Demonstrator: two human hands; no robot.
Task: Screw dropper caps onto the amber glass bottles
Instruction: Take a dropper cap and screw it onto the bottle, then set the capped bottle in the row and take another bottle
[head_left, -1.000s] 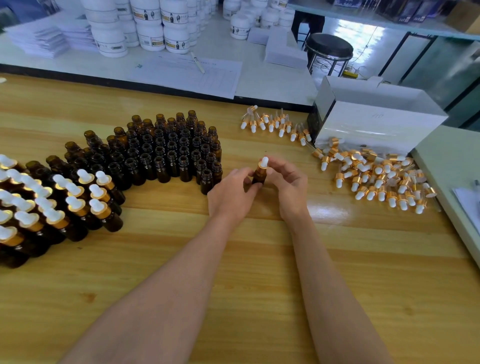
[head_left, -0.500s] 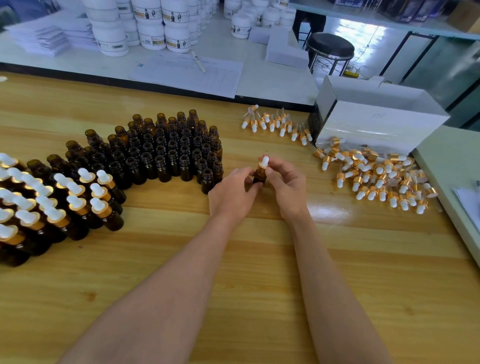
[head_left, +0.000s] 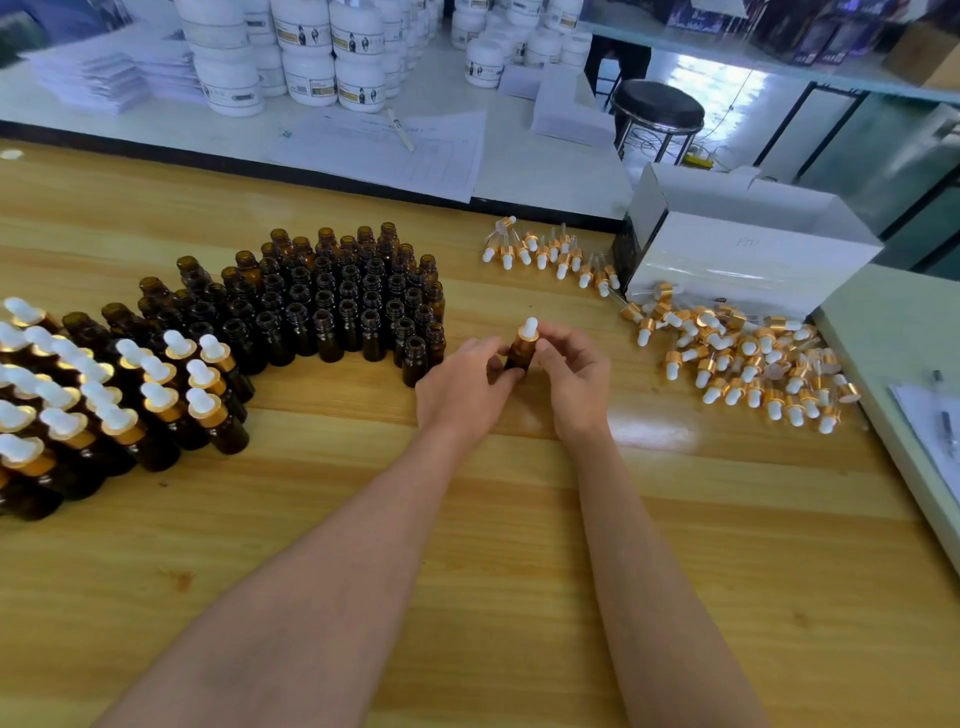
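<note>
Centre frame: my left grip (head_left: 462, 387) clamps the amber bottle (head_left: 519, 358), neck up, axis near vertical; right grip (head_left: 575, 383) pinches the dropper cap (head_left: 529, 330) on top. I judge twisting follows that axis.

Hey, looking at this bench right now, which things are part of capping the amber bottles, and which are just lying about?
Part of the job:
held bottle
dropper cap on it
open bottles
capped bottles
loose dropper caps

Just lying about:
white jars
paper sheets
pen
stool
</note>
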